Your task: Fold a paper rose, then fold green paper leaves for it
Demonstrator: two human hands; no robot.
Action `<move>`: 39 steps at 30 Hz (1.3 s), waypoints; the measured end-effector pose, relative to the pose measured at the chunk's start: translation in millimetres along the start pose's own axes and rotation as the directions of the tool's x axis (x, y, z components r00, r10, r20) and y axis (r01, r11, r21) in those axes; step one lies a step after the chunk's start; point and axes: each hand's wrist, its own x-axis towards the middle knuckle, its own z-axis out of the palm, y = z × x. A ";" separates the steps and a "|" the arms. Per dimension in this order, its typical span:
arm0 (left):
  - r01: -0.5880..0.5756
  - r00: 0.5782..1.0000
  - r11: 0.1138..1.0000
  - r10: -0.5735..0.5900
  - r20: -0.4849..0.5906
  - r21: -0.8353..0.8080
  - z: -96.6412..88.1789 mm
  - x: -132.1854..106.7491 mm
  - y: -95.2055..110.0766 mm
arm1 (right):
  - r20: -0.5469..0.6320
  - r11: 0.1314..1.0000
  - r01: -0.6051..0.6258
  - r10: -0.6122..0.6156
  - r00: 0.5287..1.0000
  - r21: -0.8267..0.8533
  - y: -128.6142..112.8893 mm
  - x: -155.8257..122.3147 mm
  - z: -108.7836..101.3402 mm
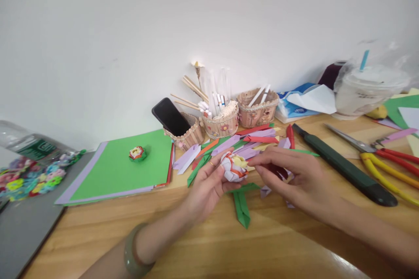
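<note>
A folded paper flower (233, 173) in white, orange and yellow rests in my left hand (209, 183), with the thumb and fingers closed around it. From the right, my right hand (294, 172) reaches to the flower's yellow petals; its thumb and index finger come together in a pinch at their edge. Beneath and behind both hands spreads a pile of folded paper strips (229, 143) in purple, green, red and yellow. Just below the flower, a green folded paper piece (241, 209) lies on the wooden table (203, 248).
A finished-looking small flower (137, 153) sits on green paper sheets (111, 174) at left. Small baskets (221, 125) stand by the wall, one holding a phone (172, 115). On the right lie a dark green long-handled tool (347, 168), scissors (369, 152) and a lidded cup (366, 89).
</note>
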 end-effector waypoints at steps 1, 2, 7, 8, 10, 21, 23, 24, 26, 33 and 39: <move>0.006 1.000 1.000 -0.006 0.019 -0.001 -0.5 0.3 0.4 | 0.005 1.000 0.002 -0.002 1.000 0.000 0.2 -0.3 0.7; 0.012 0.999 1.000 -0.012 0.033 -0.003 -0.9 0.6 0.7 | 0.007 1.000 0.003 -0.003 1.000 -0.002 0.1 -0.7 1.2; 0.029 0.999 0.999 -0.028 0.027 -0.025 -0.7 0.5 1.8 | -0.038 1.000 0.028 -0.028 0.999 -0.013 -1.4 -2.9 1.7; 0.029 0.999 0.999 -0.029 0.023 -0.026 -0.5 0.2 1.9 | -0.039 0.999 0.034 -0.035 0.999 -0.009 -1.5 -3.2 1.9; 0.028 0.999 0.999 -0.027 0.028 -0.025 -0.2 -0.2 1.9 | -0.026 0.999 0.048 -0.048 0.999 -0.001 -1.2 -3.3 2.7; 0.001 1.000 1.000 -0.001 0.018 0.004 -1.9 -0.5 -0.1 | 0.000 0.996 0.041 -0.042 0.999 -0.078 -1.1 -4.7 5.6; -0.014 1.000 1.000 0.014 -0.009 -0.003 -1.7 0.0 -0.3 | 0.004 0.994 0.048 -0.048 0.999 -0.094 -1.3 -4.7 5.9; -0.016 1.000 1.000 0.016 -0.017 -0.005 -1.4 0.2 -0.2 | -0.001 0.994 0.047 -0.048 0.999 -0.100 -1.3 -4.5 6.0; -0.010 1.000 1.000 0.010 -0.017 -0.004 -0.5 0.6 0.3 | -0.023 0.994 0.032 -0.034 0.999 -0.104 -1.3 -3.9 6.0; -0.010 1.000 1.000 0.010 -0.024 0.020 1.0 1.0 0.3 | -0.041 0.996 0.011 -0.014 0.999 -0.093 -0.3 -4.1 7.0; -0.021 1.000 1.000 0.021 -0.003 -0.002 0.5 1.5 0.0 | -0.026 0.996 -0.010 0.008 1.000 -0.094 0.3 -4.4 7.2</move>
